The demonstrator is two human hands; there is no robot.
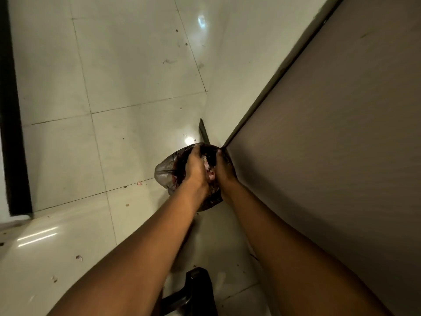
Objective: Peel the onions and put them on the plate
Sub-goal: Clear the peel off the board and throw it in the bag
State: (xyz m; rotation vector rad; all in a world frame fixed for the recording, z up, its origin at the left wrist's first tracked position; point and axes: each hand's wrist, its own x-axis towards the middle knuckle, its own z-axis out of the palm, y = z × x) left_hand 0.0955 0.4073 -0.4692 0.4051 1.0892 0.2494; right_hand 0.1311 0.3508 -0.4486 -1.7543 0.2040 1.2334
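Both my arms reach down to a bin lined with a dark plastic bag that stands on the tiled floor beside a cabinet. My left hand and my right hand are cupped close together over the bag's mouth. Between them they hold a clump of pinkish onion peels. The fingers of both hands curl round the peels. No onion and no plate is in view.
A brown cabinet side fills the right. Pale glossy floor tiles carry scattered peel scraps. A dark door frame runs down the left edge. A black object sits at the bottom centre.
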